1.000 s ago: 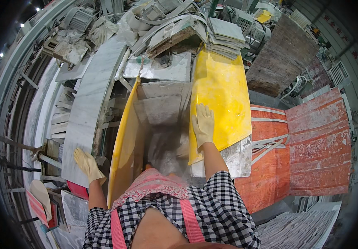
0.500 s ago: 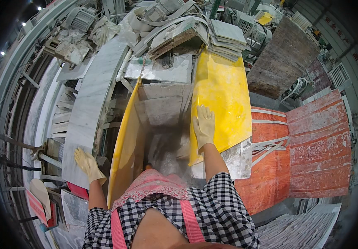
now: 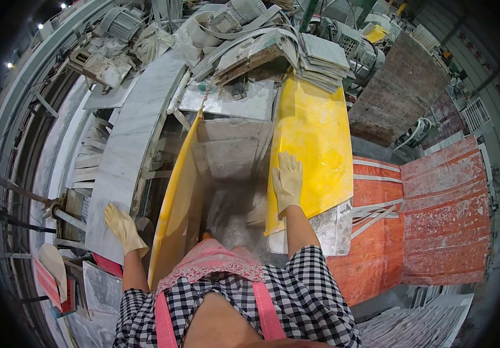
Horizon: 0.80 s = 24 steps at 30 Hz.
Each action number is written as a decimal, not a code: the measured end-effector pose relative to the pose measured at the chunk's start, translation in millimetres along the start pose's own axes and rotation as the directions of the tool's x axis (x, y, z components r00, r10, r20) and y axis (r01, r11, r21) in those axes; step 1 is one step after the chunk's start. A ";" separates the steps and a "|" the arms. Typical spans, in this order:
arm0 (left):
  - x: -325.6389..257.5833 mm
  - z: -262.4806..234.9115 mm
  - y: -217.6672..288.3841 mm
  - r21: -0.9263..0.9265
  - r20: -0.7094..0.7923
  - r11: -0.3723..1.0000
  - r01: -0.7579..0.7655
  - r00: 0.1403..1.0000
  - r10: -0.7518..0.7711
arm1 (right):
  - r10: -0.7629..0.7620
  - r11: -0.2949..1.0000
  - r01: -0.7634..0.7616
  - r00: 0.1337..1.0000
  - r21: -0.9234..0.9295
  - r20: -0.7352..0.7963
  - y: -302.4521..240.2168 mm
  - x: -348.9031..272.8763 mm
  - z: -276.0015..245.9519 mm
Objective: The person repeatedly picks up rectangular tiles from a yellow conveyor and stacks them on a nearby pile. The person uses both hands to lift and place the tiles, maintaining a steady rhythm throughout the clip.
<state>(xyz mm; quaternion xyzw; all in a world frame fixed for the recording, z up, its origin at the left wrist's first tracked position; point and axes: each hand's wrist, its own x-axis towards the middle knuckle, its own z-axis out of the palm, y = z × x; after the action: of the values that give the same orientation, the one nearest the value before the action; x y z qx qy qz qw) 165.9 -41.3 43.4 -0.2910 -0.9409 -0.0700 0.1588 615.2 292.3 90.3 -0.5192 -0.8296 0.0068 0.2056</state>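
A long grey-white stone slab (image 3: 140, 119) stretches away on the left. My left hand (image 3: 123, 229), in a cream rubber glove, rests flat on its near end with fingers out and nothing held. On the right, a wet yellow sheet (image 3: 314, 127) covers a bench top. My right hand (image 3: 289, 181), gloved the same way, lies flat near the sheet's left edge, fingers extended and holding nothing. Below the sheet's near edge shows a pale, worn board (image 3: 325, 235). Another yellow panel (image 3: 171, 197) hangs upright between the slab and the gap before me.
Thin stone tiles (image 3: 321, 58) are stacked at the sheet's far end. To the right are orange-red boards (image 3: 377, 243) with pale strips (image 3: 377, 214) across them. A brown board (image 3: 401, 87) leans behind. Metal rails (image 3: 15, 191) run along the far left.
The view has tilted slightly, so the scene sits a little differently in the picture. Both hands stay flat on the same surfaces.
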 end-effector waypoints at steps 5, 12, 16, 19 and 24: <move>-0.5 -1.8 1.1 -0.029 -0.011 1.000 0.005 1.000 -0.005 | 0.000 1.000 0.000 1.000 0.025 -0.004 5.5 -2.7 4.0; -2.7 4.1 4.8 -0.094 -0.107 0.995 0.041 0.993 -0.051 | -0.043 0.998 0.044 0.999 0.050 -0.010 9.9 -2.6 8.2; -6.6 -3.1 11.3 -0.071 -0.090 0.995 0.070 0.993 -0.076 | -0.049 0.998 0.048 0.999 0.030 0.011 7.3 -1.1 0.7; -5.7 -13.3 15.6 -0.063 -0.069 0.995 0.076 0.994 -0.080 | -0.046 0.998 0.046 0.999 0.051 0.006 5.0 0.1 -1.3; -4.5 -23.9 21.0 -0.065 -0.027 0.992 0.110 0.993 -0.112 | -0.063 0.998 0.063 0.998 0.011 0.011 6.6 0.6 0.3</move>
<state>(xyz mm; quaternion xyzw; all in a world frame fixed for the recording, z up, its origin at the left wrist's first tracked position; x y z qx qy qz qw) 187.5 -31.8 65.2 -0.2421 -0.9503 -0.1131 0.1596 620.5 295.9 88.7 -0.4917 -0.8465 0.0075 0.2039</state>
